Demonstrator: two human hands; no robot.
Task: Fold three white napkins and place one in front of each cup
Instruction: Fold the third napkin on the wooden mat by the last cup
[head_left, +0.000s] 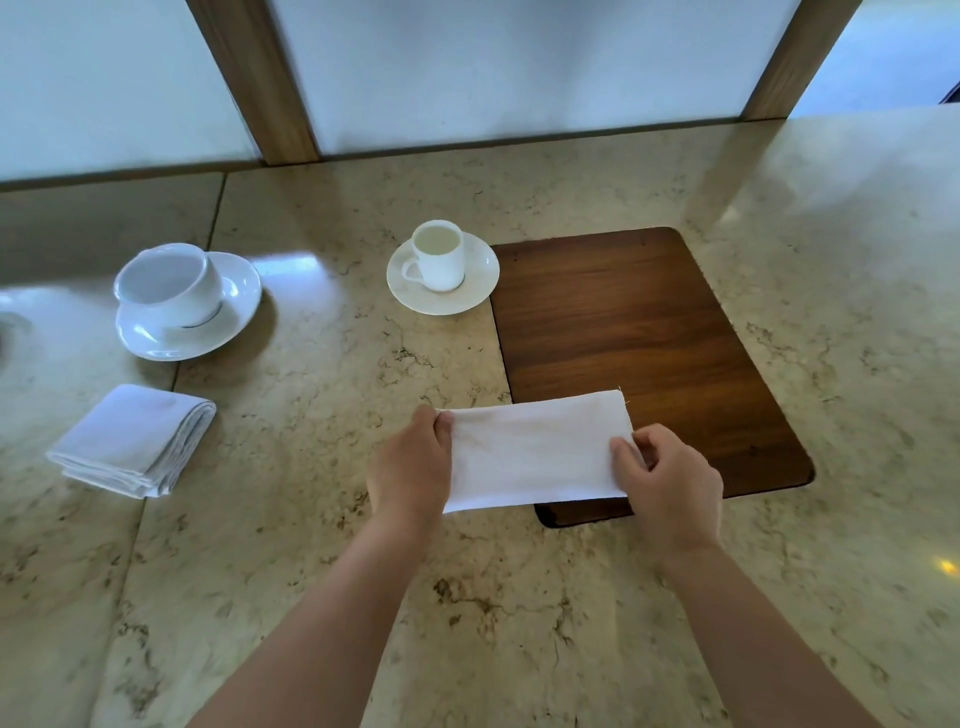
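Napkin (535, 452) pinched between left hand (410, 467) and right hand (670, 483).

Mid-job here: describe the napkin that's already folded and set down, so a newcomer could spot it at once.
Start at the marble counter and go to its left side, where a wide cup sits on a saucer. The folded napkin lies just in front of that cup. Unlike the flat napkin strip held between both hands, it is a thick, layered square that nobody touches.

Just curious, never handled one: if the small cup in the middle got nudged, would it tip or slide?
The small cup looks tall and narrow, so it may tip sooner than the wide cup. Its glossy saucer probably lets it slide. It appears to be china, likely fragile.
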